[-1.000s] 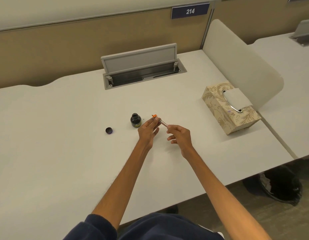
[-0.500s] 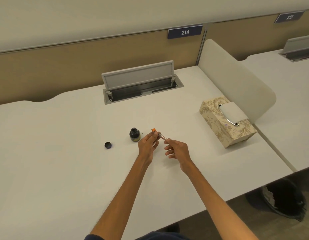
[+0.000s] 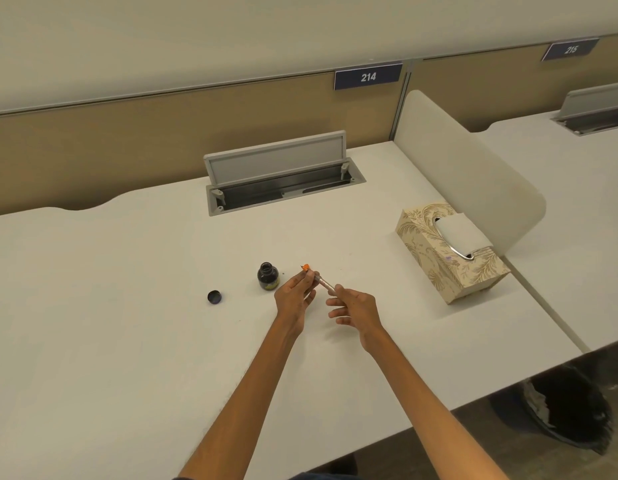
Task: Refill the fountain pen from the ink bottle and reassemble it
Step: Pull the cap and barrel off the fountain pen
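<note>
A small open ink bottle (image 3: 267, 276) of dark ink stands on the white desk (image 3: 127, 306). Its black cap (image 3: 214, 297) lies to the left of it. Just right of the bottle my left hand (image 3: 295, 294) pinches the orange front section of the fountain pen (image 3: 316, 276), with the nib end pointing up and away. My right hand (image 3: 354, 308) pinches the pen's thin converter end between thumb and forefinger, its other fingers loosely spread. The pen's barrel is not in sight.
A patterned tissue box (image 3: 449, 249) sits at the right, against a rounded white divider panel (image 3: 470, 174). An open cable hatch (image 3: 283, 181) lies at the back of the desk. A dark bin (image 3: 570, 417) stands on the floor at lower right.
The camera has tilted up, so everything sits lower in the frame. Both hands stay on the pen beside the bottle; the right hand's fingers have shifted slightly on the converter end.
</note>
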Action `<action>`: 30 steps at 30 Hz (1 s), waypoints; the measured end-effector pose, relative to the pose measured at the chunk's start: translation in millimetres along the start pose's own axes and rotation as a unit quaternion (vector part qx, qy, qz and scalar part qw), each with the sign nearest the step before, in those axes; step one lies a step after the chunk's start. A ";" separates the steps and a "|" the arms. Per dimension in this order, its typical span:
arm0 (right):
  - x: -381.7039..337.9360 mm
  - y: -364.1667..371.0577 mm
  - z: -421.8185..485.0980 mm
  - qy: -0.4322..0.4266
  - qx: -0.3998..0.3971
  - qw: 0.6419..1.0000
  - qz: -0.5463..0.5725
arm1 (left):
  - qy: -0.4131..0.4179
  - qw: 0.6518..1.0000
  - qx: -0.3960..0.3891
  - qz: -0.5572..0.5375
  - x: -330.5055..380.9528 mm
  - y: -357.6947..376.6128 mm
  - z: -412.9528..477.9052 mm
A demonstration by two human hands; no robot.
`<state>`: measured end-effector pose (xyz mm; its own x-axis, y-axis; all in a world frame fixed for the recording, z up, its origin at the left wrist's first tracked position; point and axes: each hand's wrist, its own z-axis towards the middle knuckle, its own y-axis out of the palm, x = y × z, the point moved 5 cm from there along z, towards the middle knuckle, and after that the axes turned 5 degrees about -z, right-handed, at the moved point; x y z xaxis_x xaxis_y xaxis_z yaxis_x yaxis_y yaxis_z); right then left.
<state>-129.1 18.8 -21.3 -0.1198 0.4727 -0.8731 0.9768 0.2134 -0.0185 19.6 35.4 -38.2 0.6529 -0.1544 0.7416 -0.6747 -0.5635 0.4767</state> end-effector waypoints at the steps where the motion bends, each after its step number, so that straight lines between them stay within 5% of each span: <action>1: 0.0 -0.4 0.1 -0.004 0.003 1.000 0.003 | 0.000 1.000 0.003 0.001 -0.1 -0.1 -0.1; 30: -2.6 0.5 -0.3 -0.001 -0.030 1.000 0.000 | 0.016 0.999 -0.023 0.029 3.7 4.7 -3.7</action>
<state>-128.4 17.9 -18.8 -0.1201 0.4705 -0.8742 0.9644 0.2643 0.0097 17.5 35.2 -31.5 0.6013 -0.1598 0.7829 -0.7270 -0.5159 0.4531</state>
